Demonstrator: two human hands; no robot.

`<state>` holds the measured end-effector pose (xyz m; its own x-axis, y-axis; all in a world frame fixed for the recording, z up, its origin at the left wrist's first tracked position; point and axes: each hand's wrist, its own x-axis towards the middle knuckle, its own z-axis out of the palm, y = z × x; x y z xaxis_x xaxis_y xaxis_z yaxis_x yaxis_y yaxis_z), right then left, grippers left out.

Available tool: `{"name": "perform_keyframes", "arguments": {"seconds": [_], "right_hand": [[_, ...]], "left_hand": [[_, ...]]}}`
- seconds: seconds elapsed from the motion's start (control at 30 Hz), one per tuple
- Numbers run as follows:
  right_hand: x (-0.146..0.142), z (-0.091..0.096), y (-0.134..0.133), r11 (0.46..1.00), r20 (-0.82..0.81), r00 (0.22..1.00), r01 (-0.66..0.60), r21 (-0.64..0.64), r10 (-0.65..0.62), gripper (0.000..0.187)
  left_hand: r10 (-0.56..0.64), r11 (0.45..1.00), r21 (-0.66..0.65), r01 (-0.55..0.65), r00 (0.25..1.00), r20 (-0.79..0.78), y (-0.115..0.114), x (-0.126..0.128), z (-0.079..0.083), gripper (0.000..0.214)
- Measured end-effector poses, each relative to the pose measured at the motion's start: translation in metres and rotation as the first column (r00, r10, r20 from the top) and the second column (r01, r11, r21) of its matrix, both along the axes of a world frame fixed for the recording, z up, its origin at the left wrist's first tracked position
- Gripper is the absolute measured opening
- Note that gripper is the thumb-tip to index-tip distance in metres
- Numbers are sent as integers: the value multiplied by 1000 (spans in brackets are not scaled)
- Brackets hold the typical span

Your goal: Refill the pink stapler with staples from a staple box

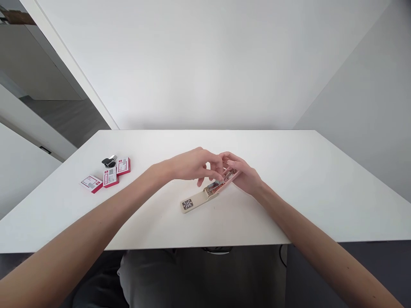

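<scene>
A beige and pink stapler (201, 197) lies opened out on the white table (289, 192), its beige end toward me and its pink end raised. My right hand (245, 175) cups the pink end from the right and holds it. My left hand (195, 166) hovers over the open staple channel with its fingertips pinched close together; whatever they hold is too small to make out.
At the left of the table lie three small red and white staple boxes (109, 176) and a black staple remover (109, 161). White walls stand behind the table. My lap shows below the front edge.
</scene>
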<state>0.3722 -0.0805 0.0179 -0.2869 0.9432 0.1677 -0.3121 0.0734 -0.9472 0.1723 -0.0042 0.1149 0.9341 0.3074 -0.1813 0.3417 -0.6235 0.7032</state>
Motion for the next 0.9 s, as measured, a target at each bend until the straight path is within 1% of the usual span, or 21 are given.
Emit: {"name": "perform_keyframes", "arguments": {"seconds": [0.1, 0.2, 0.27, 0.33, 0.43, 0.5, 0.6, 0.7, 0.83, 0.9], "right_hand": [[-1, 1, -1, 998, -53, 998, 39, -43, -42, 27], [-2, 0, -1, 993, -128, 986, 103, -57, -109, 18], [-1, -1, 0, 988, -181, 974, 125, -89, -139, 14], [1, -3, 0, 977, -221, 958, 153, -146, -183, 13], [5, -7, 2, 950, -259, 930, 198, -241, -260, 13], [7, -9, 3, 930, -269, 916, 216, -296, -298, 14], [9, -13, 4, 896, -260, 895, 258, -361, -362, 16], [10, -18, 5, 868, -225, 883, 305, -392, -412, 16], [15, -24, 8, 863, -196, 875, 356, -358, -443, 21], [19, -25, 9, 860, -174, 868, 397, -320, -465, 24]], "left_hand": [[159, 983, -114, -146, 980, 116, -6, -13, -7, 29], [319, 934, -228, -274, 928, 191, -14, -32, -19, 34], [389, 899, -288, -328, 902, 188, -20, -46, -30, 37], [410, 873, -350, -340, 901, 145, -27, -60, -42, 38], [364, 841, -457, -292, 928, 78, -41, -76, -58, 36], [326, 823, -506, -259, 944, 48, -52, -81, -65, 33], [306, 824, -512, -243, 951, 42, -64, -83, -69, 28], [338, 845, -464, -266, 938, 79, -66, -82, -70, 30], [406, 872, -350, -342, 905, 128, -61, -84, -70, 34], [447, 870, -305, -388, 881, 155, -60, -85, -70, 35]]}}
